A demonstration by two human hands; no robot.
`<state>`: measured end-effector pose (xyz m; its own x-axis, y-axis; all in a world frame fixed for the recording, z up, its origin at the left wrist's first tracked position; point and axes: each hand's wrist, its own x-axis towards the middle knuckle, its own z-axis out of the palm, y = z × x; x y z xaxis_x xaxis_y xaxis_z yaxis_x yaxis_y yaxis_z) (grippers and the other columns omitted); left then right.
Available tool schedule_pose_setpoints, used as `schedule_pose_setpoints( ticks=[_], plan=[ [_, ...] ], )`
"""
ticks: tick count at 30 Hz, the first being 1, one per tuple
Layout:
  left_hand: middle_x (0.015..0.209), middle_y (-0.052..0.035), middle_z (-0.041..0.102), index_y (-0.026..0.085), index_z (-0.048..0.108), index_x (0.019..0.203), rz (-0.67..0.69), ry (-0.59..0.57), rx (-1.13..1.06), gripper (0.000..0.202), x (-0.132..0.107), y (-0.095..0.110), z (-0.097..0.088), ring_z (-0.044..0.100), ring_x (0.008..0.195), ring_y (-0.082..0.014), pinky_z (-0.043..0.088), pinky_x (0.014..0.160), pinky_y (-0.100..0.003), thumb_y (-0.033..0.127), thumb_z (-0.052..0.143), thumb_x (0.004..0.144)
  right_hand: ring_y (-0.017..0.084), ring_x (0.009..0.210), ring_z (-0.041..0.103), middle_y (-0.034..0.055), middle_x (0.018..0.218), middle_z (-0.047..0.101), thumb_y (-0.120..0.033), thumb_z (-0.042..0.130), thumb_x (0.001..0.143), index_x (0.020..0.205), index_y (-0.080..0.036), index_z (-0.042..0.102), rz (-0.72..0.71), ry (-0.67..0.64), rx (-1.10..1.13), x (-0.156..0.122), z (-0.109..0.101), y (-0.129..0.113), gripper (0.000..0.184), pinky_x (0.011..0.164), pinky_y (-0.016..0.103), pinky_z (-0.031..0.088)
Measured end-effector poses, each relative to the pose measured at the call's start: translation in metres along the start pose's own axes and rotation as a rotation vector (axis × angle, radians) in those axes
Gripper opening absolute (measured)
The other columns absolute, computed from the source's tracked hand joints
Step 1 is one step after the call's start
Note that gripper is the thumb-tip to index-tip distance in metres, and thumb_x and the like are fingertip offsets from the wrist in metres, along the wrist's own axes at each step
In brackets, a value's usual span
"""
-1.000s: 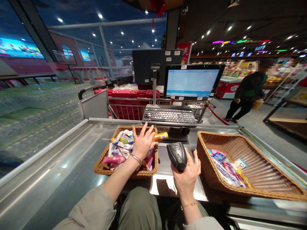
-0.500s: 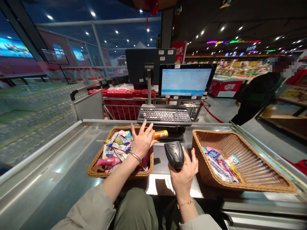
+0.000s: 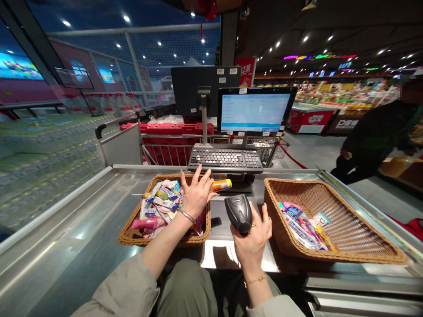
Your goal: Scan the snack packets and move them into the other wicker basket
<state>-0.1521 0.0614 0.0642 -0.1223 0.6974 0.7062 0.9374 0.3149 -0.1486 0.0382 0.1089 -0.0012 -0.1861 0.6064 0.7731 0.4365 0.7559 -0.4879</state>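
While the metal surface (image 3: 99, 211) stretches across our whole foreground, two woven baskets divide it between them. We see the right basket (image 3: 373, 220) as the wider one, its sloping weave bare over most of the far end and right side, with a small heap gathered toward its left end. The left basket (image 3: 208, 224) is smaller and far fuller, its packets piled over most of the bottom. Between and behind the two stand a lit monitor (image 3: 254, 112) and a black keyboard (image 3: 226, 159).

Our hands are apart. The left hand (image 3: 194, 198) hangs over the right side of the left basket, fingers spread and thumb lowered around an orange tube; the grip is partly hidden beneath the palm. The right hand (image 3: 253, 242), between the baskets, is wrapped around the handle of a black scanner (image 3: 238, 213), whose rounded head faces away from us.

In the right basket we find a purple-and-white packet (image 3: 302, 233), a yellow packet (image 3: 327, 240) and a white pouch (image 3: 320, 219) with a teal edge. In the left one lie a pink packet (image 3: 149, 223) near the front and white-and-blue packets (image 3: 168, 203) in a jumble. The orange tube (image 3: 221, 185), yellow at its end, juts past that basket's right rim. A thin pale stick (image 3: 138, 194) pokes out on the left.
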Motion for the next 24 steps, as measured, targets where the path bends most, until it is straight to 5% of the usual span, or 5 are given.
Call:
schedule_pose_setpoints(
  ticks=[24],
  plan=[
    [0.144, -0.009, 0.053, 0.028, 0.064, 0.12, -0.021, -0.021, -0.031, 0.042, 0.0004, 0.0004, -0.0011, 0.032, 0.144, -0.0361, -0.011, 0.112, -0.074, 0.04, 0.073, 0.081, 0.035, 0.141, 0.033, 0.013, 0.127, 0.064, -0.036, 0.064, 0.081, 0.115, -0.016, 0.061, -0.015, -0.017, -0.007, -0.0015, 0.0013, 0.0026, 0.039, 0.112, 0.063, 0.023]
  ],
)
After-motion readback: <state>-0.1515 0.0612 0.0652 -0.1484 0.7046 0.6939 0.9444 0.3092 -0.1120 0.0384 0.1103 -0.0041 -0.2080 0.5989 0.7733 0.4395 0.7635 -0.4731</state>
